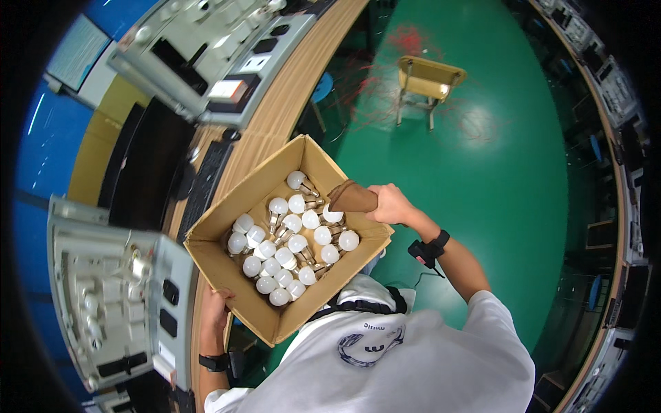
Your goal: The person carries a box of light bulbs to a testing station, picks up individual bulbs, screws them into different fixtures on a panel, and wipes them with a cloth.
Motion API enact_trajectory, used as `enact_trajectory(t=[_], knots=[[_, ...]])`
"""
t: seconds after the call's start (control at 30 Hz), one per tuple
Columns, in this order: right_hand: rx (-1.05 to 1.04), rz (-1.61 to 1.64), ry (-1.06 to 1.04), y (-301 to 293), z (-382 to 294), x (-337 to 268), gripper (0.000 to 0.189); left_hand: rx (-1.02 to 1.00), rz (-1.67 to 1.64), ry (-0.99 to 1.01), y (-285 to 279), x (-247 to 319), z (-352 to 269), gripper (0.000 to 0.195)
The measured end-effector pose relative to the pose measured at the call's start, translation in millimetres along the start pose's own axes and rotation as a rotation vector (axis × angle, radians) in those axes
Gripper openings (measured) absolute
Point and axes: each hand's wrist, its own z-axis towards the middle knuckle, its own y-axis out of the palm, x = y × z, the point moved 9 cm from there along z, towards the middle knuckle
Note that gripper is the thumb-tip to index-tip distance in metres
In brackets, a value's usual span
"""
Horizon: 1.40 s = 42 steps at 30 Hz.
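Note:
An open cardboard box (248,315) is held in front of my body, tilted so I look down into it. Many white light bulbs (285,257) with metal bases lie loose on its bottom, thickest toward the left and near side. With its thumb over the rim, my left hand (216,304) grips the box near its lower left corner. On the far right side, my right hand (390,205) is closed around a curled brown piece (355,198), seemingly a bent cardboard flap at the box's rim. The piece hides part of one bulb.
To the left runs a wooden bench (289,98) with a keyboard (206,180), a dark monitor (150,165) and wiring training panels (111,304). A yellow stool (431,75) stands on the green floor (465,170) among scattered red wires (408,41). Another bench row (617,170) lines the right.

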Motion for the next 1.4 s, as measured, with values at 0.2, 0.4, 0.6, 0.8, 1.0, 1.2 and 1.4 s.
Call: enact_trajectory(t=[0.2, 0.4, 0.6, 0.8, 1.0, 1.2, 1.4], knots=[[-0.051, -0.13, 0.017, -115, 93, 88, 0.046, 0.014, -0.028, 0.021, 140, 58, 98, 0.042], [-0.005, -0.043, -0.043, -209, 203, 128, 0.045, -0.044, 0.113, -0.011, 222, 123, 177, 0.042], [-0.099, -0.09, -0.182, -229, 319, 152, 0.041, 0.118, -0.074, 0.036, 263, 144, 224, 0.035], [-0.174, -0.111, -0.262, -244, 409, 151, 0.043, 0.289, -0.091, 0.045, 284, 153, 257, 0.027], [-0.257, -0.108, -0.333, -243, 494, 165, 0.042, 0.399, -0.13, 0.02, 306, 149, 306, 0.03], [-0.337, -0.046, -0.406, -220, 566, 184, 0.036, 0.459, -0.19, 0.024, 316, 153, 360, 0.034], [-0.643, 0.482, -0.178, -205, 644, 215, 0.038, 0.527, -0.214, 0.08, 307, 134, 396, 0.041]])
